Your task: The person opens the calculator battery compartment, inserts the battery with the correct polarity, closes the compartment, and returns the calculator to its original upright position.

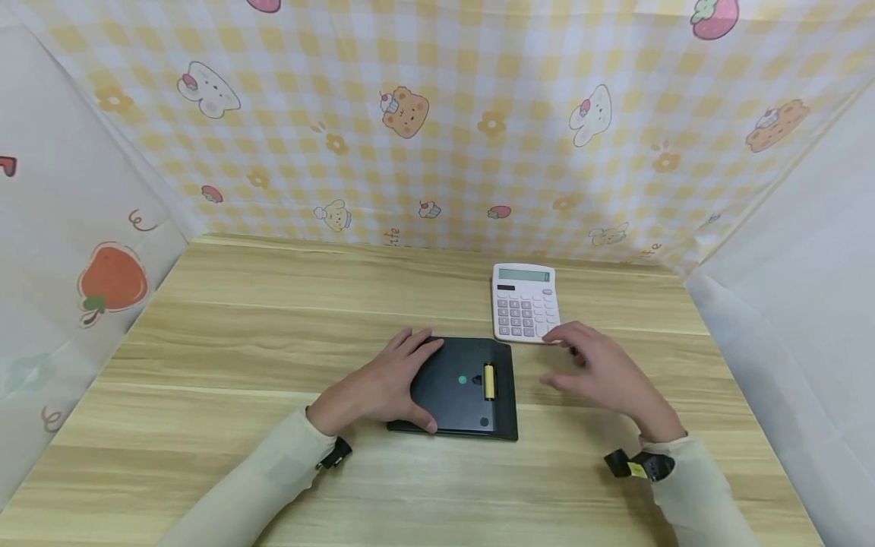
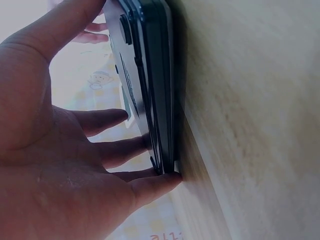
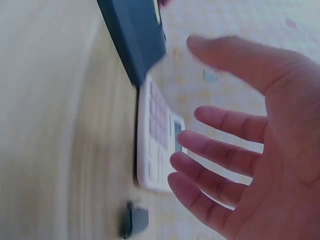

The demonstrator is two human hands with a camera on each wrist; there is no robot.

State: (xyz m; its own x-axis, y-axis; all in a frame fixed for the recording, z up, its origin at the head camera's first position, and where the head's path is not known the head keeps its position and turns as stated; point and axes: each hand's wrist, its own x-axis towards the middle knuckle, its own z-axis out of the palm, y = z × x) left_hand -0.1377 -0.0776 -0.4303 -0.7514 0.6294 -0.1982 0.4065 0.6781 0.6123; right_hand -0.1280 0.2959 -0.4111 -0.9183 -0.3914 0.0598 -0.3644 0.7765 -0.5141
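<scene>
A black flat device [image 1: 444, 399] lies back side up on the table, a yellow battery [image 1: 488, 382] sitting in its uncovered slot. My left hand [image 1: 386, 387] holds it from the left, thumb at the near edge and fingers at the far edge. The left wrist view shows those fingertips against the device's side [image 2: 157, 85]. To the right, my right hand [image 1: 604, 372] hovers over the table with fingers loosely bent and nothing in them. Just beyond its fingertips, a pale pink calculator [image 1: 526, 304] lies face up.
A small black piece [image 3: 136, 221] rests on the wooden table near the calculator, mostly hidden by my right hand in the head view. A yellow checked cloth [image 1: 451, 167] hangs behind the table [image 1: 273, 304], with white cloths at both sides.
</scene>
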